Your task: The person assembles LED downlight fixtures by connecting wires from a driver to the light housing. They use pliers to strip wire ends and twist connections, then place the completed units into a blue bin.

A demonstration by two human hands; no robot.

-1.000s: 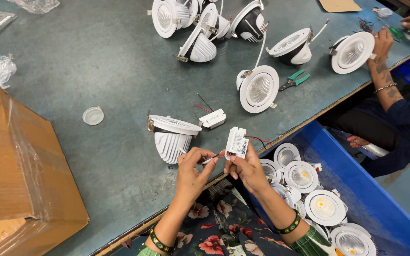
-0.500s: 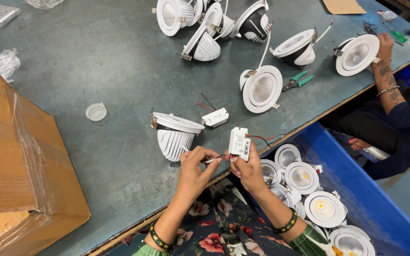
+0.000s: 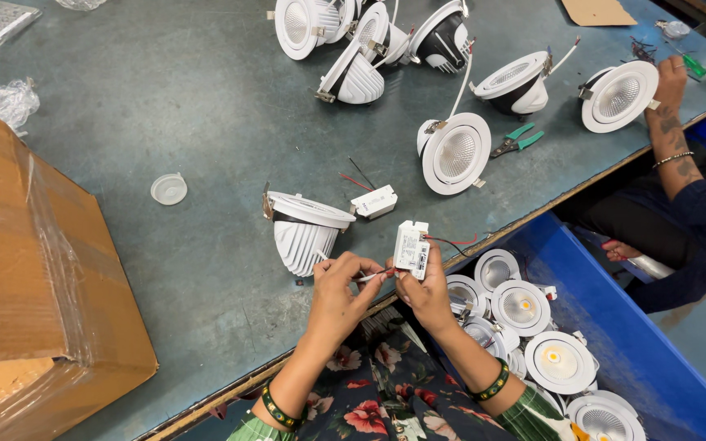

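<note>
Seven white downlights on the table, two small white driver boxes, one pair of green-handled pliers, one cardboard box, one blue bin, three hands

- The person's right hand with the small white rectangular driver box has drifted slightly right and lower in view over the last second.
- The left hand has followed, keeping pinched on the thin wire beside the box.
- The co-worker's hand, earlier resting beside the round white downlight, now reaches further up the worktop.
</note>
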